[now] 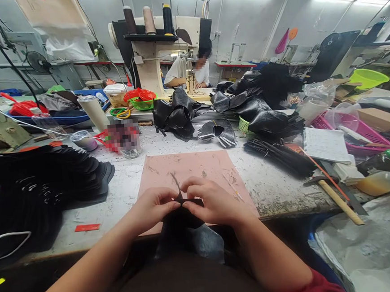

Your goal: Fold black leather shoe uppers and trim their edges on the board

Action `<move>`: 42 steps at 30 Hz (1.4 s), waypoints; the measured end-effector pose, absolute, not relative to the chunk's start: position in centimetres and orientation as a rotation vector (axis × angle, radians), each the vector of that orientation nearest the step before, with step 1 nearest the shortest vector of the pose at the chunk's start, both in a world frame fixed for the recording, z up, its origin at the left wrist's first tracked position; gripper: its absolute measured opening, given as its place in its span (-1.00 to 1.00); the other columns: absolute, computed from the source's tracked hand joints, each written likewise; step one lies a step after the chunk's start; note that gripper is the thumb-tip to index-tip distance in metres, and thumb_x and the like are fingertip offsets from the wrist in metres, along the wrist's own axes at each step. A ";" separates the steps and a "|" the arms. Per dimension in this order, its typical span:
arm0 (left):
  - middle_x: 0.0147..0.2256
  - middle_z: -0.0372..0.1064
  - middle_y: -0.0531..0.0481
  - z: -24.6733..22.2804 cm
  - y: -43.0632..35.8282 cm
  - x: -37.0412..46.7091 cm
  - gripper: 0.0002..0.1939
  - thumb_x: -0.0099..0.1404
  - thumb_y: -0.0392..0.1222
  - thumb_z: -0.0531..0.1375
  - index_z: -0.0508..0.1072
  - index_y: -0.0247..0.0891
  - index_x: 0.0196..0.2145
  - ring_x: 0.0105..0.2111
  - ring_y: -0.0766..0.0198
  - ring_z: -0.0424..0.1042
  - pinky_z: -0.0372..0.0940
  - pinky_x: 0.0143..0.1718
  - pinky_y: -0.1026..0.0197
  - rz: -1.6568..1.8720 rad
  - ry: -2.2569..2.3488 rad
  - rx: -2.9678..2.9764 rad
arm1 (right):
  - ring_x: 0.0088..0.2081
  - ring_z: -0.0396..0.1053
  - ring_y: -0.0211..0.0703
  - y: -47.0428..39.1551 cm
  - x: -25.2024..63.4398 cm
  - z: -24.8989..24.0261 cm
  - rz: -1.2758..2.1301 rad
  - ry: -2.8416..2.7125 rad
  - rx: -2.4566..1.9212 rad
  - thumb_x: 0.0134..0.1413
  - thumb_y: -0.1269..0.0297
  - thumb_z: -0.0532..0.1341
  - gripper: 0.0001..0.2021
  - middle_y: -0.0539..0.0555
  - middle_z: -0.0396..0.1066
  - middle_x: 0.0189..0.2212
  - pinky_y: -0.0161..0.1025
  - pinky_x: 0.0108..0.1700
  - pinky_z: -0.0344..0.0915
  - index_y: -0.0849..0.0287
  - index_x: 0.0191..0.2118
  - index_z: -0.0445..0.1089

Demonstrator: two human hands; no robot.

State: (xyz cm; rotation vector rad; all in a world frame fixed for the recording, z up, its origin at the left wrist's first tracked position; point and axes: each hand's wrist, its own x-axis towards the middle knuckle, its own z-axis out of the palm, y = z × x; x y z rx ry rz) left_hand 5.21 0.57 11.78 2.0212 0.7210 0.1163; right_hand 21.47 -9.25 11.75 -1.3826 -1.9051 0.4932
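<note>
Both hands meet over the front edge of a pink work mat (196,164), pinching a black leather piece (187,221). My left hand (155,207) grips its upper edge between thumb and forefinger. Close beside it, my right hand (211,198) pinches the same edge, thumb toward the left thumb. A thin dark strip (175,182) sticks up from between the fingers. The lower part of the leather hangs below the table edge toward my lap, a shiny grey-black side showing. A slim pale stick-like tool (233,188) lies on the mat right of my hands.
Stacked black pieces (50,189) cover the table's left. Black leather parts (175,114) lie ahead, before a sewing machine (154,54) where another person (179,73) sits. A hammer (341,202), a notebook (326,144) and a pink basket (369,132) are at right. A red strip (87,228) lies near the left front edge.
</note>
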 end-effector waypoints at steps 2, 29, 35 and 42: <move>-0.47 0.38 0.04 11.8 0.5 5.3 -0.78 0.07 -0.13 0.10 0.46 -0.31 -0.41 -0.44 0.27 0.30 0.21 -0.38 0.26 0.129 0.680 2.051 | -0.26 0.32 -0.22 -9.3 21.5 11.8 0.556 -1.935 -1.374 0.00 0.42 0.14 -0.89 0.09 0.36 -0.23 -0.28 -0.22 0.25 0.17 -0.51 0.24; -0.55 0.29 0.08 12.0 0.7 5.4 -0.75 0.09 -0.08 0.08 0.44 -0.31 -0.47 -0.48 0.32 0.23 0.15 -0.44 0.31 0.073 0.657 2.037 | -0.36 0.24 -0.26 -9.5 21.7 12.1 0.509 -1.858 -1.530 -0.11 0.42 0.20 -0.93 0.03 0.21 -0.37 -0.29 -0.29 0.23 0.19 -0.53 0.31; -0.57 0.27 0.09 11.9 0.8 5.2 -0.72 0.08 -0.09 0.08 0.48 -0.32 -0.39 -0.52 0.34 0.19 0.10 -0.50 0.32 0.064 0.726 2.089 | -0.37 0.23 -0.21 -9.6 21.0 11.4 0.279 -1.903 -1.456 -0.08 0.43 0.15 -0.86 0.07 0.24 -0.42 -0.26 -0.31 0.24 0.19 -0.58 0.24; -0.43 0.44 0.04 11.9 0.5 5.2 -0.76 0.08 -0.15 0.07 0.49 -0.27 -0.37 -0.41 0.26 0.32 0.21 -0.35 0.26 0.170 0.672 2.106 | -0.26 0.33 -0.20 -9.5 20.6 11.5 0.537 -1.922 -1.395 -0.01 0.45 0.10 -0.84 0.11 0.36 -0.23 -0.26 -0.23 0.27 0.16 -0.55 0.16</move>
